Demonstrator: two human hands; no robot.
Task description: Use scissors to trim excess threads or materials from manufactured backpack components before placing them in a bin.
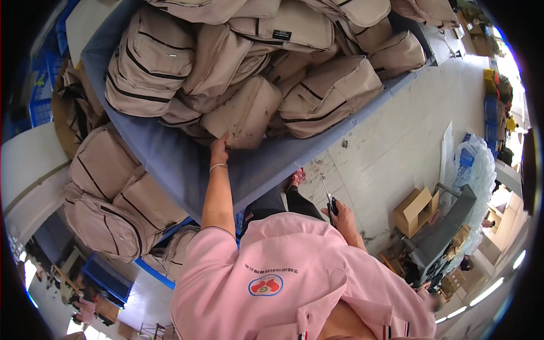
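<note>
Ahead of me is a bin lined with blue-grey fabric (170,170), piled with beige backpacks that have black zips. My left hand (219,148), arm stretched forward, grips the lower edge of one beige backpack (249,110) at the near side of the pile. Dark specks lie on that backpack, and part of my fingers is hidden against it. Low by my right side, outside the bin, my right hand (343,217) is closed round the black handles of a pair of scissors (330,203), blades pointing forward.
More beige backpacks (107,192) are stacked left of the bin, on something blue. Dark scraps (322,170) litter the pale floor (385,141) to the right. Farther right stand an open cardboard box (415,212), a grey cart (450,226) and clear plastic wrapping (481,181).
</note>
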